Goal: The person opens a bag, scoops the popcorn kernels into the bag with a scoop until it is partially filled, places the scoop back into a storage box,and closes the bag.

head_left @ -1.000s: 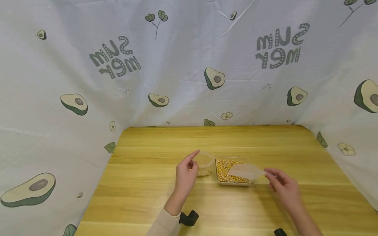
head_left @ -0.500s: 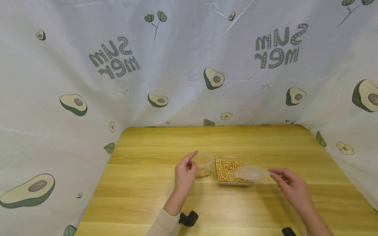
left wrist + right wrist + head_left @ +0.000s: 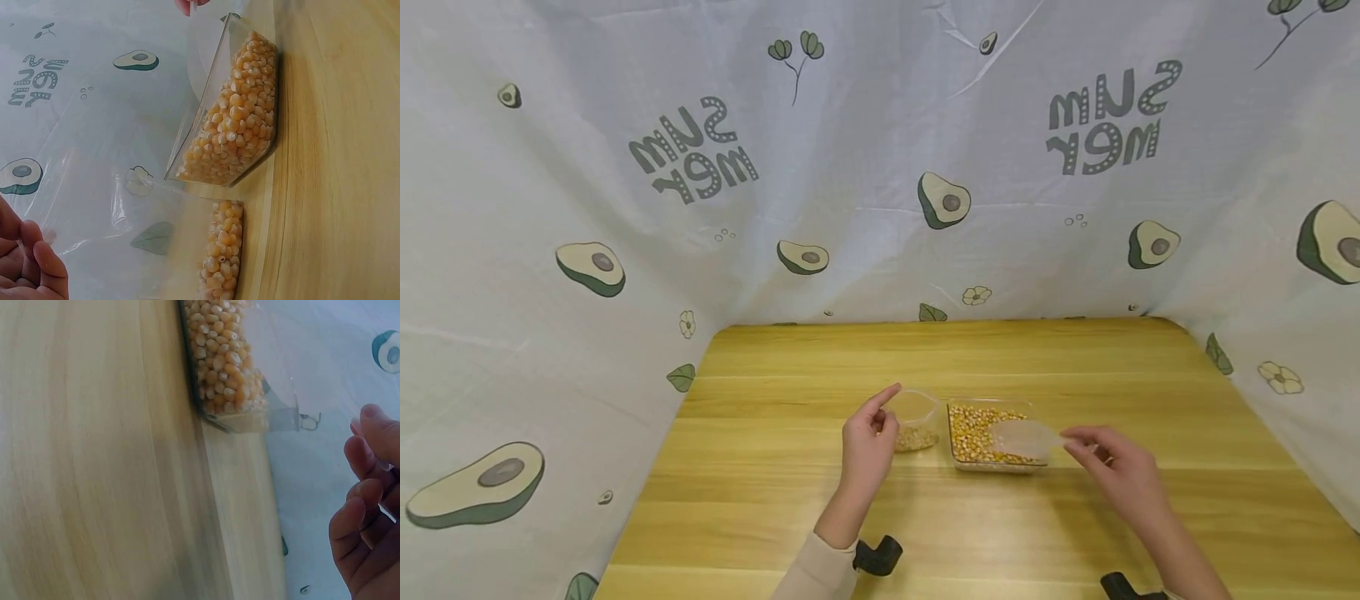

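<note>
Translucent scoop (image 3: 1024, 437), probably light, best held where right hand (image 3: 1122, 473) pinches its handle (image 3: 1060, 441), at clear box (image 3: 996, 468); left hand (image 3: 868, 446) pinches soft bag (image 3: 916, 410) beside box.

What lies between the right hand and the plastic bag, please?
The scoop and the clear box of corn lie between the right hand and the bag, in the head view.

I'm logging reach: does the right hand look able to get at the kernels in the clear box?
Probably yes: the right hand holds the scoop, which reaches over the kernels, and the clear box is open on top.
</note>
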Available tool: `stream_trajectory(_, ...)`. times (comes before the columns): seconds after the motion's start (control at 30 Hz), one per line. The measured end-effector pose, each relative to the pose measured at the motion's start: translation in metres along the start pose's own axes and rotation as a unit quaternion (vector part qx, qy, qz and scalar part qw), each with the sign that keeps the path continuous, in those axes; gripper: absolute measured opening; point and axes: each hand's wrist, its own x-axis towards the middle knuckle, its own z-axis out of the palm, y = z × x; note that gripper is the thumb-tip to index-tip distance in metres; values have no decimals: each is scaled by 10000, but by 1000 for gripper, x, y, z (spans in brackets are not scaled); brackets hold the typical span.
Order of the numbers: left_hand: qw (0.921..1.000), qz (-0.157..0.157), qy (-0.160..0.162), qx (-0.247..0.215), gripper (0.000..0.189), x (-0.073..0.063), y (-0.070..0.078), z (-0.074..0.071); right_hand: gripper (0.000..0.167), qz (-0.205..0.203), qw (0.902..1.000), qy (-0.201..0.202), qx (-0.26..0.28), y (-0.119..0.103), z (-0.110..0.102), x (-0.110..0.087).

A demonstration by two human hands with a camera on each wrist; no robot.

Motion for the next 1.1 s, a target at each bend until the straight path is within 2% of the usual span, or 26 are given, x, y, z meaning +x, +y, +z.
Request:
stream_trajectory(0.33, 10000, 7, 49, 54, 42, 2, -1, 0, 22, -261, 9989, 76, -374, -3, 19, 4)
stream_trajectory(0.63, 9999, 81, 37, 122, 42, -1, -1, 0, 22, -593, 9918, -126, -1128, -3, 26, 7)
stream_trajectory(0.87, 9999, -42, 37, 111, 42, -1, -1, 0, 22, -347, 9897, -435, -1320, -5, 29, 9)
stream_trajectory(1.0, 9999, -45, 21, 97, 42, -1, 0, 0, 20, -306, 9919, -328, -1191, -2, 33, 9)
stream_trajectory(1.1, 9999, 13, 37, 101, 42, -1, -1, 0, 17, -126, 9952, -216, -948, 1, 34, 7)
